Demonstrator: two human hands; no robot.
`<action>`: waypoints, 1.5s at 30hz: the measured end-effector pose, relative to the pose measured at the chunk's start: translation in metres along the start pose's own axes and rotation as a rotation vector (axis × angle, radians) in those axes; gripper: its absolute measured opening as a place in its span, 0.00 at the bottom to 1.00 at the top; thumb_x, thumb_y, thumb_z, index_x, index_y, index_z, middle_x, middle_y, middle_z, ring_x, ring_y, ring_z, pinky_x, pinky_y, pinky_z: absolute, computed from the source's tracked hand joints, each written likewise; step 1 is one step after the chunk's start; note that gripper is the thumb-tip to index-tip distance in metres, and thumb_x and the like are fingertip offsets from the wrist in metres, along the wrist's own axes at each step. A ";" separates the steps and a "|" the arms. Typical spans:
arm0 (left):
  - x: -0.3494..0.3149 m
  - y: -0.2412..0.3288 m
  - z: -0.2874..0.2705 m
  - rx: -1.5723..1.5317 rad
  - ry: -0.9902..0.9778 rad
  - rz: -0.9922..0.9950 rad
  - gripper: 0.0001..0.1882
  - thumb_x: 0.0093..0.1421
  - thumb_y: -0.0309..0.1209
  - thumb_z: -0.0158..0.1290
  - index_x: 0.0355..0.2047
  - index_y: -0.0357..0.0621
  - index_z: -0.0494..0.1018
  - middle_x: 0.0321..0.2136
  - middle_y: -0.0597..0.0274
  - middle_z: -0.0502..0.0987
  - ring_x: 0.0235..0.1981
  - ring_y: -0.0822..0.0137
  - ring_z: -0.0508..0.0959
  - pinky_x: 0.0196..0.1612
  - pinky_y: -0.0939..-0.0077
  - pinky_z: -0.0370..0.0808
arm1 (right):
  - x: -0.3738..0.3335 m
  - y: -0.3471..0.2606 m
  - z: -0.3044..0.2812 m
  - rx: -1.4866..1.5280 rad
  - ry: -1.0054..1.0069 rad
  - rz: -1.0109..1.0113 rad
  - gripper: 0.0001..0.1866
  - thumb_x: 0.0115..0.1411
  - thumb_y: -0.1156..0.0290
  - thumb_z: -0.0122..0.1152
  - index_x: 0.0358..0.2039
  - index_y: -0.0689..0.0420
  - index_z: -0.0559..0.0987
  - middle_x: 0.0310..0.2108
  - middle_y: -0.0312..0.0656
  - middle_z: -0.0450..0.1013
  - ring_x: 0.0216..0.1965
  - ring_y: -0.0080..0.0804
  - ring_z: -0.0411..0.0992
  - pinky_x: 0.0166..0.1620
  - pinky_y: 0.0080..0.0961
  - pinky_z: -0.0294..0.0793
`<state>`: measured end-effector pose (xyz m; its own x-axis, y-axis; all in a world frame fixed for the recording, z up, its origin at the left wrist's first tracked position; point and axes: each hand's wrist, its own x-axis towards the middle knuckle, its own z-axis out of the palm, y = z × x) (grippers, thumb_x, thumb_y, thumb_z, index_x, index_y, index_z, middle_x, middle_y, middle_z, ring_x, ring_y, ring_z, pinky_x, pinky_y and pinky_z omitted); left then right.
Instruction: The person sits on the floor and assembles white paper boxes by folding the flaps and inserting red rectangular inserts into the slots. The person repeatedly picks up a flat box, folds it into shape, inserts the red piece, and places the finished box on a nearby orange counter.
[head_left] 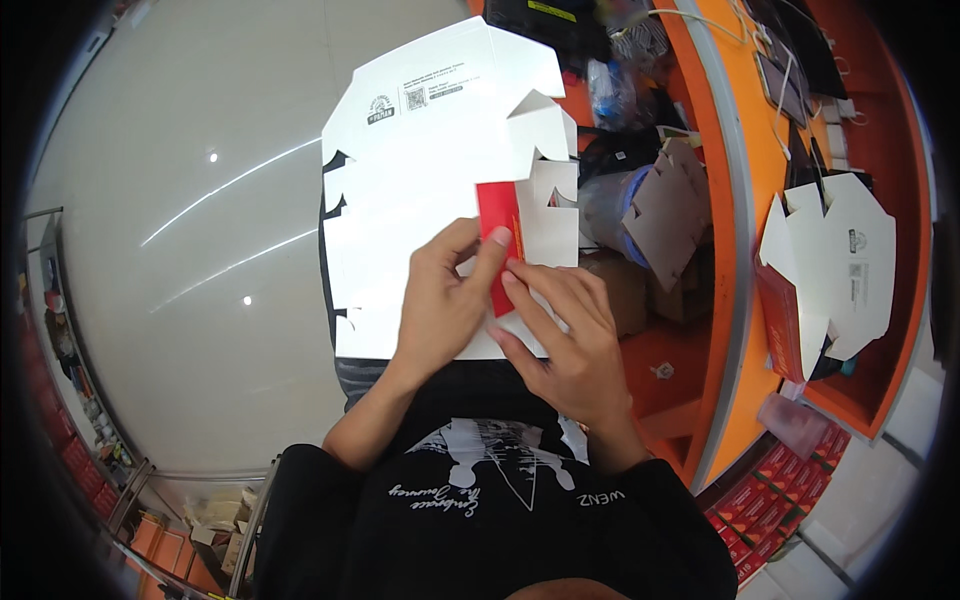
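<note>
Cardboard (400, 260) — a big, flat, white sheet with notched sides — lies in front of me, with a long, thin red flap (495, 205) right of its middle. My bare left hand (438, 300) is curled with its thumb on that flap, though I cannot tell if it grips, and my bare right hand (580, 350) is half open, fingertips touching the flap. On my right, a white and red cardboard box (865, 275) sits by an orange table (742, 400).
</note>
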<state>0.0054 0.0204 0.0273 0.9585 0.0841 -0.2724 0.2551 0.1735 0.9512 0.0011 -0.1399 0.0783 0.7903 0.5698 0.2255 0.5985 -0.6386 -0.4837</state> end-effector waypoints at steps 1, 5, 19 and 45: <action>0.001 -0.002 -0.005 -0.098 0.039 -0.065 0.16 0.73 0.33 0.55 0.52 0.31 0.79 0.35 0.60 0.83 0.35 0.78 0.79 0.37 0.76 0.80 | -0.002 0.001 -0.007 0.010 0.018 0.005 0.26 0.55 0.76 0.73 0.55 0.64 0.78 0.48 0.50 0.76 0.48 0.46 0.77 0.47 0.36 0.79; 0.008 -0.008 -0.018 -0.372 0.149 -0.164 0.17 0.74 0.34 0.53 0.51 0.30 0.80 0.38 0.59 0.84 0.34 0.76 0.82 0.39 0.76 0.82 | -0.031 0.020 -0.008 0.191 0.117 0.382 0.28 0.57 0.75 0.74 0.57 0.65 0.76 0.47 0.49 0.76 0.48 0.41 0.77 0.47 0.31 0.78; 0.007 -0.035 0.016 -0.132 0.139 -0.049 0.15 0.73 0.31 0.54 0.35 0.30 0.80 0.22 0.67 0.78 0.24 0.78 0.69 0.30 0.76 0.68 | -0.040 0.023 0.043 0.153 0.213 0.079 0.21 0.54 0.83 0.71 0.50 0.66 0.83 0.42 0.47 0.76 0.36 0.38 0.76 0.36 0.30 0.78; -0.024 -0.051 0.033 -0.205 0.196 -0.145 0.15 0.72 0.34 0.53 0.44 0.33 0.83 0.52 0.49 0.72 0.56 0.65 0.73 0.45 0.76 0.76 | -0.045 0.026 0.078 0.033 0.287 0.024 0.21 0.51 0.88 0.70 0.47 0.70 0.82 0.40 0.52 0.77 0.38 0.48 0.77 0.39 0.37 0.79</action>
<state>-0.0263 -0.0229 -0.0096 0.8660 0.2279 -0.4451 0.3375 0.3905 0.8565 -0.0295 -0.1418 -0.0104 0.8121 0.3816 0.4414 0.5779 -0.6302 -0.5185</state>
